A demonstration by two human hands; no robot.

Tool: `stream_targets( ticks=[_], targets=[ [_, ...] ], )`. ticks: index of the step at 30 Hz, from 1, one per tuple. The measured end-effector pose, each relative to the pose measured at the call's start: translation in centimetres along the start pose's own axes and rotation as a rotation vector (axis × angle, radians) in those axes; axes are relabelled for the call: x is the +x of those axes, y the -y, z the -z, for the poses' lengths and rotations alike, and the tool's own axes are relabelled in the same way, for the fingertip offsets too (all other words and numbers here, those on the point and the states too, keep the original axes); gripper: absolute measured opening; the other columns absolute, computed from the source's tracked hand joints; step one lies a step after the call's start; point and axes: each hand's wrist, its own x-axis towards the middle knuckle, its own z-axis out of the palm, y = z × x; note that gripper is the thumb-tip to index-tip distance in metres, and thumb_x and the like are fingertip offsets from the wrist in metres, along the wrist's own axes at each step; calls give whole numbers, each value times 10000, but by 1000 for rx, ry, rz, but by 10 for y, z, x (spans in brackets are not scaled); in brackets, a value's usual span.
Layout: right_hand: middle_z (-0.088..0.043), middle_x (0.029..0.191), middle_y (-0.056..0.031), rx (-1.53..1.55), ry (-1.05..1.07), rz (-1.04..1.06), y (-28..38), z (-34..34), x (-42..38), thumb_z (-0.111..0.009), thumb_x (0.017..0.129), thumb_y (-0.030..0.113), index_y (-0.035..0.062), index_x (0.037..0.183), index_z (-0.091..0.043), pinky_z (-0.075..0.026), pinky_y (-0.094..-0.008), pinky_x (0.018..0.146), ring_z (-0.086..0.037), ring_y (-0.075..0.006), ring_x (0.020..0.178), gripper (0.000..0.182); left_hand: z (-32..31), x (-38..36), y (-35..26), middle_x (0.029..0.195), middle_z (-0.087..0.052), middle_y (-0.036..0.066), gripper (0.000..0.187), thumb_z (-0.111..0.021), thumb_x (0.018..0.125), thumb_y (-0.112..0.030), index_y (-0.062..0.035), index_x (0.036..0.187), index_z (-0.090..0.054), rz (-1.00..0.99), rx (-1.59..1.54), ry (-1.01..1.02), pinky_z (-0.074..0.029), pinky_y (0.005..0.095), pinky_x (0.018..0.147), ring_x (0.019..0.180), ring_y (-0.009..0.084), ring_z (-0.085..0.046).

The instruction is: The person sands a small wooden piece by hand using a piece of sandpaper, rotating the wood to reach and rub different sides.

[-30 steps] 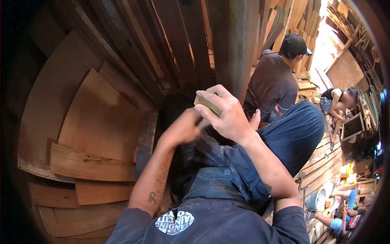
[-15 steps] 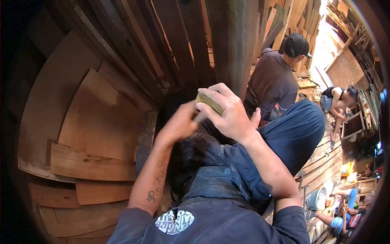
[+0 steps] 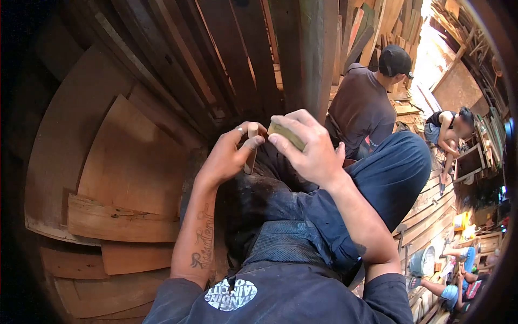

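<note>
My left hand (image 3: 222, 157) is closed around a short wooden stick (image 3: 251, 152) with a rounded upper end, held roughly upright over my lap. Its lower end shows just below the thumb. In my right hand (image 3: 317, 153) is a flat, olive-tan block (image 3: 286, 135), gripped between thumb and fingers; what it is made of is not clear. A small gap separates the block from the stick. Both hands are above my dark trousers (image 3: 386, 173).
Curved wooden panels (image 3: 129, 156) lean at my left. Upright planks (image 3: 253, 54) form a wall ahead. A person in a cap (image 3: 364, 108) sits close by at the front right. Farther right are another seated person (image 3: 447, 129), a bucket (image 3: 421, 263) and stacked timber.
My left hand has moved up and left, and the stick in it is now plainly visible. My right hand, still holding the block, has shifted slightly right, apart from the left.
</note>
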Motion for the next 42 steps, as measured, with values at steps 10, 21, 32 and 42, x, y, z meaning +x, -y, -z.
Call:
stream_targets(
  ticks=[10, 21, 32, 42],
  targets=[
    [-708, 1162, -188, -8, 58, -10, 2, -10, -1, -781, 1017, 281, -9, 1290, -773, -607, -451, 917, -751, -373, 1029, 398, -11, -2, 9, 1153, -794, 152, 302, -681, 1115, -176, -3, 1362, -690, 19, 35, 124, -575, 368, 922, 980, 169, -686],
    [-703, 1121, -180, -20, 44, 12, 1, -6, -1, -806, 995, 272, -10, 1260, -784, -607, -451, 898, -746, -368, 998, 388, -6, 3, 5, 1028, -764, 116, 269, -689, 1112, -181, -3, 1313, -687, 26, 29, 72, -564, 348, 828, 885, 142, -667],
    [-695, 1095, -165, -38, 20, 13, 2, -15, 1, -830, 962, 260, 0, 1238, -811, -584, -453, 926, -706, -340, 1042, 380, -23, -6, 6, 1193, -785, 208, 288, -730, 1050, -91, 42, 1299, -679, 15, 62, 185, -561, 401, 1030, 1152, 228, -732],
    [-643, 1078, -145, -68, -4, 33, 0, -18, -1, -849, 946, 271, 17, 1236, -819, -567, -440, 929, -661, -321, 1033, 387, -26, -4, 8, 1180, -789, 228, 289, -739, 1016, -68, 63, 1268, -684, 11, 75, 148, -581, 420, 990, 1105, 278, -761]
  ],
)
